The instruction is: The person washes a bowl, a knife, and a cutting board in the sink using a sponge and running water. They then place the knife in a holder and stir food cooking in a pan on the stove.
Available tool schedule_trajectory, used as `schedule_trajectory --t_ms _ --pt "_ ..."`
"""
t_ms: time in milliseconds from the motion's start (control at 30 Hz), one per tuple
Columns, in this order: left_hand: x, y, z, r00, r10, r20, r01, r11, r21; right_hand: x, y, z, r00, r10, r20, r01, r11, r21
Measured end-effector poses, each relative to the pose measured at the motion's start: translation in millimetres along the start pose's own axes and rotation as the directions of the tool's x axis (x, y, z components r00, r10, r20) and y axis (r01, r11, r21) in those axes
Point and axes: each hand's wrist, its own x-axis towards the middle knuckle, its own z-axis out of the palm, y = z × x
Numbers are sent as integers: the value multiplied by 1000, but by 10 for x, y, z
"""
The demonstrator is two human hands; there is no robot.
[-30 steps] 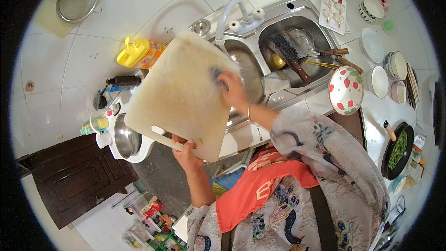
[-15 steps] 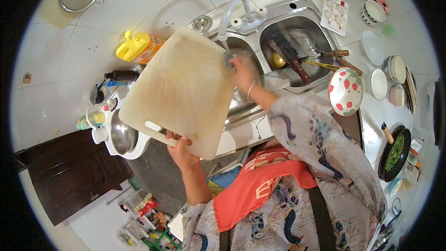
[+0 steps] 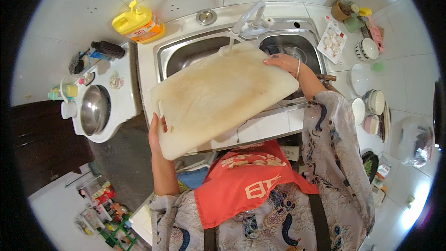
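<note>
A large cream-coloured cutting board (image 3: 218,97) with brownish stains is held slanted over the sink. My left hand (image 3: 159,132) is closed around its left end, fingers through the handle slot. At the far right edge my right hand (image 3: 287,63) grips the board, its thumb on the upper face. A small dark patch shows by the right fingers; I cannot make out what it is. Water from the white faucet (image 3: 248,18) falls on the board's far edge. Behind the board lies the double stainless sink (image 3: 160,60), partly hidden.
A yellow jug (image 3: 139,25) stands behind the sink at left. A metal basin (image 3: 95,109) sits on the white stand at left. Knife handles (image 3: 326,77) stick out of the right basin. Several bowls (image 3: 358,79) and a white packet (image 3: 332,42) lie on the right counter.
The board has turned from steep to nearly crosswise and moved under the faucet's stream. My right hand has shifted from rubbing near its edge to gripping its right end.
</note>
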Motion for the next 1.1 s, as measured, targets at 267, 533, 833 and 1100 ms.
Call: schedule_trajectory --t_ms 267,533,833,1100 --pt "1102 -432 -789 983 -72 -172 138 899 415 -534 -130 -146 938 -49 -343 6 992 -123" --pt "1978 -952 -410 987 -103 -120 154 797 584 -1103 -53 -95 751 -420 -509 108 839 -533" --pt "2547 -1221 79 956 -262 -129 284 735 616 -1325 -17 -79 614 -628 -478 184 703 -687" --pt "2576 -420 289 980 -139 139 86 939 334 -670 292 -406 548 -743 -385 298 603 -740"
